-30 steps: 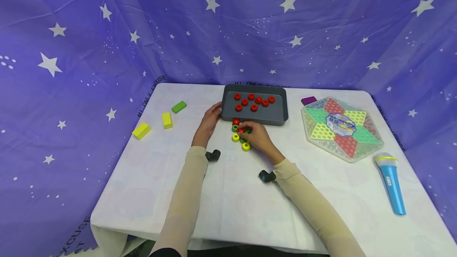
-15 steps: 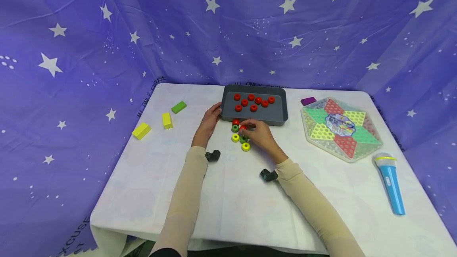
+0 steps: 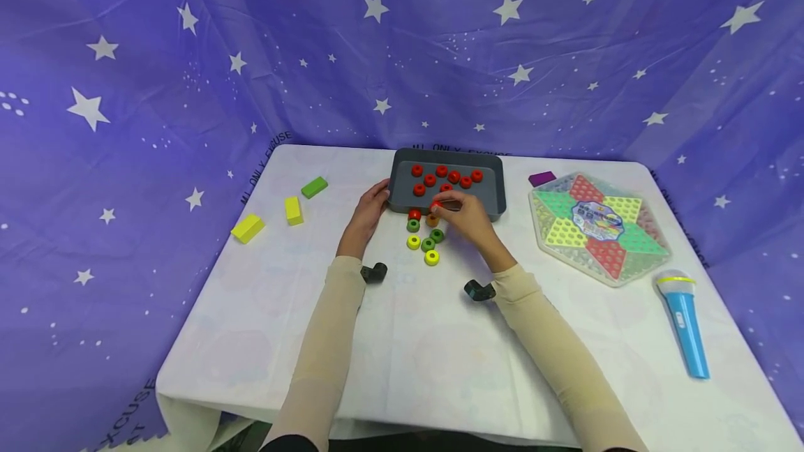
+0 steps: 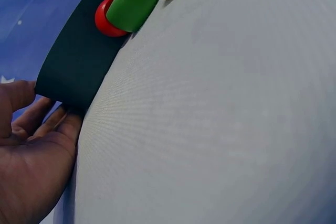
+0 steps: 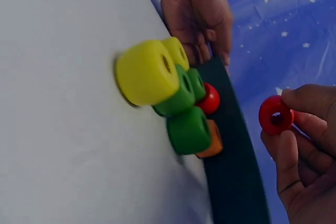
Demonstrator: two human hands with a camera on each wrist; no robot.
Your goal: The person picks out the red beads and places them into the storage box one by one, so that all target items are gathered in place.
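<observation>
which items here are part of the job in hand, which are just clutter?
In play: red ring in right hand; grey tray, steadied by left hand; ring cluster.

Lying about: yellow blocks, green block, purple block, checkers board, toy microphone.

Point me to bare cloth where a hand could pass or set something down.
Widest free patch: the near half of the table, below the two black pieces and between the forearms. Also free: between the yellow blocks and the left hand. Crowded: the loose rings against the gray tray, where the right hand holds a red ring.
</observation>
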